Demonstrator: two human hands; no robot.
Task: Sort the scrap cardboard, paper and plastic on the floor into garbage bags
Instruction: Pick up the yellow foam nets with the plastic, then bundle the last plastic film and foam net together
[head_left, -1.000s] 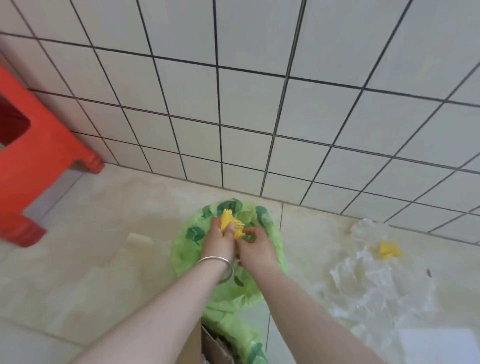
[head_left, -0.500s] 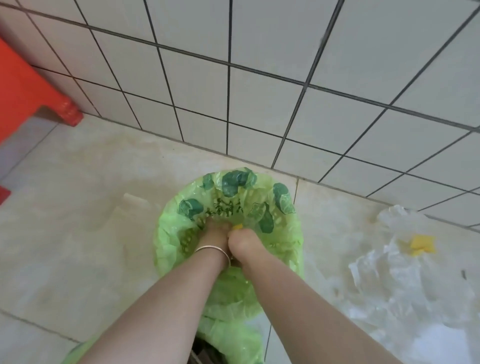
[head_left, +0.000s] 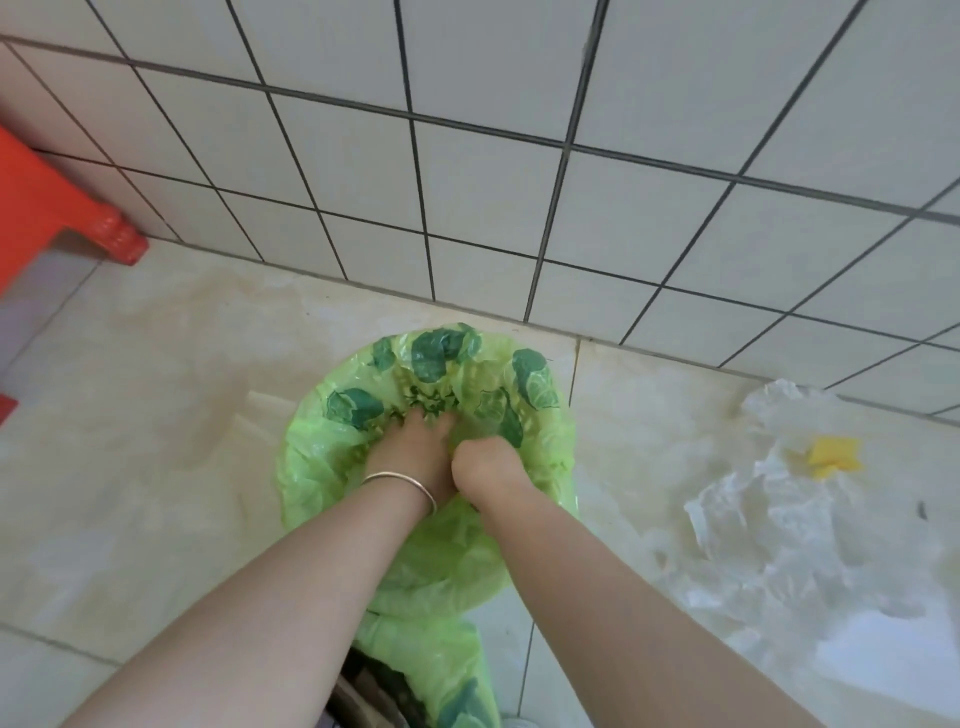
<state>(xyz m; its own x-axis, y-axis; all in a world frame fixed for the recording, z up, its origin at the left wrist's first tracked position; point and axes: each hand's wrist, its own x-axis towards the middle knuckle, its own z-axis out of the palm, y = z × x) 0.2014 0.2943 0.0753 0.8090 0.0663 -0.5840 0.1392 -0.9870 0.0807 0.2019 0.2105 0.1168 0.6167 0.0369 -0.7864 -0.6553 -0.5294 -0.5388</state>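
Our left hand (head_left: 410, 447) and right hand (head_left: 480, 460) sink into the flimsy green garbage bag (head_left: 311, 467), fingers hidden; we cannot tell their grip.

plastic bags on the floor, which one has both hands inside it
The green bag by the wall, printed with dark green leaves. Both hands, left and right, reach into its open mouth. The clear bag lies flat, untouched.

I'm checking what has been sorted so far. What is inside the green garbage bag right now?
Both hands, left and right, reach down into the green garbage bag. They and the crumpled plastic hide the bottom, so no contents can be seen.
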